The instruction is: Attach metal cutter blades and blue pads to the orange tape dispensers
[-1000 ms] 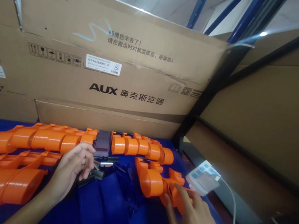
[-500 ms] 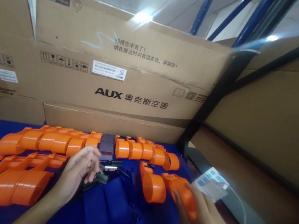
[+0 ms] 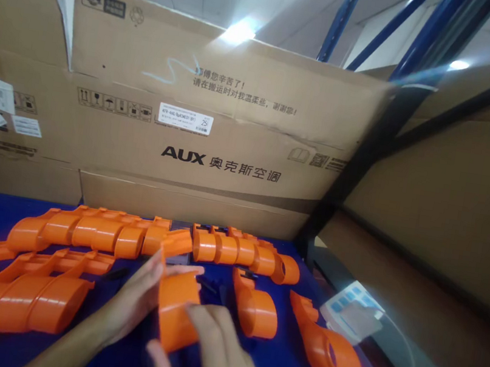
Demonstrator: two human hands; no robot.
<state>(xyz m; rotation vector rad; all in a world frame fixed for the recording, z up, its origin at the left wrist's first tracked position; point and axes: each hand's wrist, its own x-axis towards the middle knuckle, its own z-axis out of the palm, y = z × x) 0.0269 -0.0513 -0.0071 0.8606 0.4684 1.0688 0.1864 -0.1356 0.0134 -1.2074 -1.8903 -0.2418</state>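
Note:
A glossy orange plastic part (image 3: 178, 308), a wide rounded band with a flat tab at its upper end, is held tilted over the middle of the blue surface. My right hand (image 3: 220, 351) grips its rounded band from the right, thumb below and fingers across the front. From the left, my left hand (image 3: 136, 293) closes on the same part, with some fingers hidden behind it. To the right, a similar orange part (image 3: 260, 314) stands alone, and another orange part (image 3: 333, 359) lies farther right near the edge. Dark items behind my hands are mostly hidden.
Rows of orange parts (image 3: 94, 234) line the back and left of the blue surface (image 3: 107, 365); more orange parts (image 3: 221, 248) stand back right. A printed cardboard panel (image 3: 236, 121) rises behind. At right are a dark rack post (image 3: 349, 180) and a white-and-blue device (image 3: 352, 313) with a cable.
My right hand has brought an orange part from the right to the middle. My left hand has moved slightly right and now holds it too. The view has shifted a little.

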